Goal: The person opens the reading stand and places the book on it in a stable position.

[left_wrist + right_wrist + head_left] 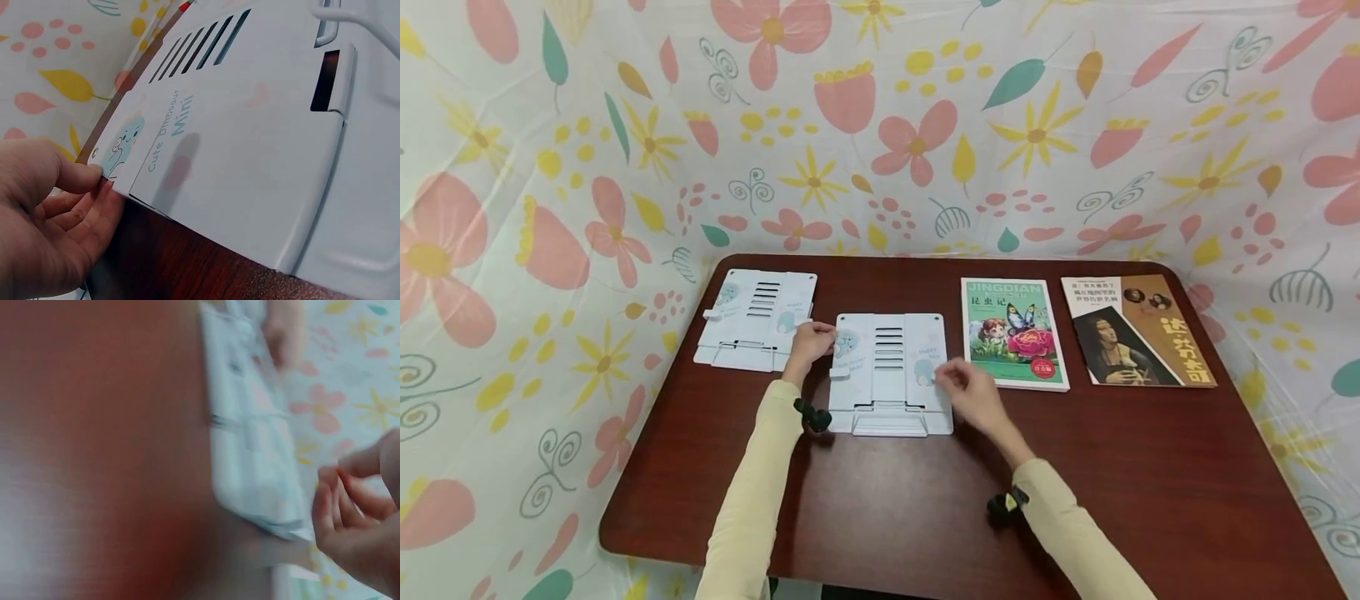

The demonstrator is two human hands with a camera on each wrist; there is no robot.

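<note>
A white folding book stand [889, 383], printed with a cute dinosaur, lies flat mid-table. My left hand [811, 346] pinches its upper left edge; in the left wrist view the thumb [78, 178] is on the corner with the fingers beneath. Over the stand's right edge in the head view is my right hand [973, 396], its fingers curled in. The blurred right wrist view has the right fingertips [328, 477] bunched against the thumb, apart from the stand [253, 444], nothing visible between them.
A second white book stand [752, 321] lies at the back left of the brown table [910, 508]. To the right are a green-covered book [1011, 333] and a brown-and-white book [1138, 329]. A flower-printed curtain [880, 142] surrounds the table's back and sides.
</note>
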